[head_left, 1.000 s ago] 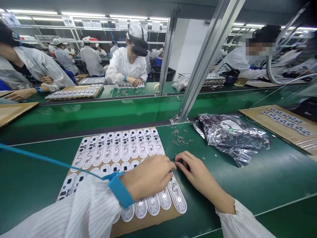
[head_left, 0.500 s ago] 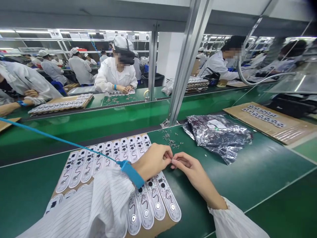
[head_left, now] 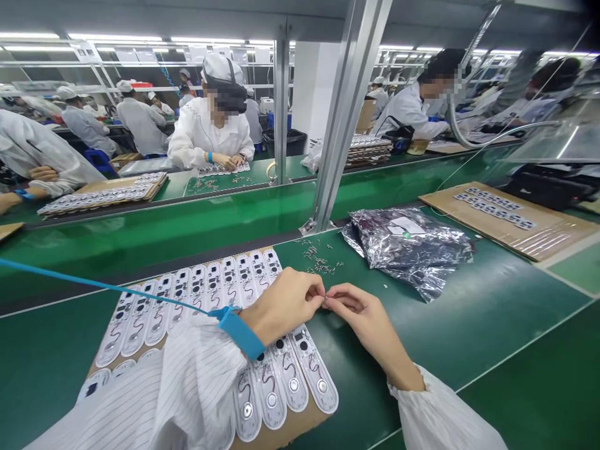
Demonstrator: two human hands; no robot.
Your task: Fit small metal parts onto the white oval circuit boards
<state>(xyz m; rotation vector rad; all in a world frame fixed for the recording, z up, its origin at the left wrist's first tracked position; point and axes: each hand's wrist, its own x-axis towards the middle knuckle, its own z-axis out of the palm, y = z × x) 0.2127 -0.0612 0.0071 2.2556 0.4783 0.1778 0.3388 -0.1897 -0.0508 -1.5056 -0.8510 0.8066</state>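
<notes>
My left hand point(head_left: 285, 303), with a blue strap point(head_left: 241, 331) round its wrist, is over the right part of a cardboard sheet point(head_left: 300, 431). Its thumb and forefinger are pinched together. My right hand point(head_left: 359, 312) meets it fingertip to fingertip, also in a pinch. Whatever lies between the fingertips is too small to make out. Rows of white oval housings point(head_left: 321, 384) with circuit boards, wires and round metal discs cover the cardboard. Just behind my hands, small metal parts point(head_left: 319, 262) are scattered on the green table point(head_left: 422, 350).
A crumpled silvery bag point(head_left: 412, 244) lies right of the small parts. Farther right is another cardboard sheet point(head_left: 557, 240) with boards. A metal post point(head_left: 344, 119) rises at the table's back edge. A blue cord point(head_left: 117, 287) runs left from the strap. People sit across the line.
The whole view has shifted slightly. My hands stay pinched together at nearly the same place, with their fingertips a little closer.
</notes>
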